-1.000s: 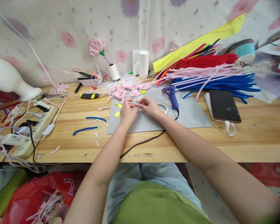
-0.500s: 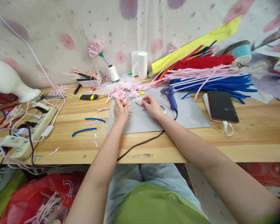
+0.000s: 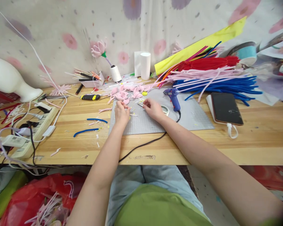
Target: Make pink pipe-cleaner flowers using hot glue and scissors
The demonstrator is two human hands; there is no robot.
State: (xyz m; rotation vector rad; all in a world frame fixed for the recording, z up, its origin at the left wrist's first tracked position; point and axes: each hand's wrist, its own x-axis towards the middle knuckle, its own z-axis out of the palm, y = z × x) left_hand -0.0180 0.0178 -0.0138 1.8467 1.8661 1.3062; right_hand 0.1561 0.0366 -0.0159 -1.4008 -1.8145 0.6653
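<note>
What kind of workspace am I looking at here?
Probably a craft workbench for pipe-cleaner flowers: a blue glue gun lies on a gray cutting mat, colored pipe-cleaner bundles are piled behind, and a finished-looking pink flower stands nearby.

Pwr strip [image 3: 25,152] w/ plugs [image 3: 14,141] on tbl [image 3: 261,138]

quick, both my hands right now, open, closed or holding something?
Left hand: fingers curled; whether it holds anything can't be told.
Right hand: closed on a slim metal tool, mostly hidden by the fingers.
</note>
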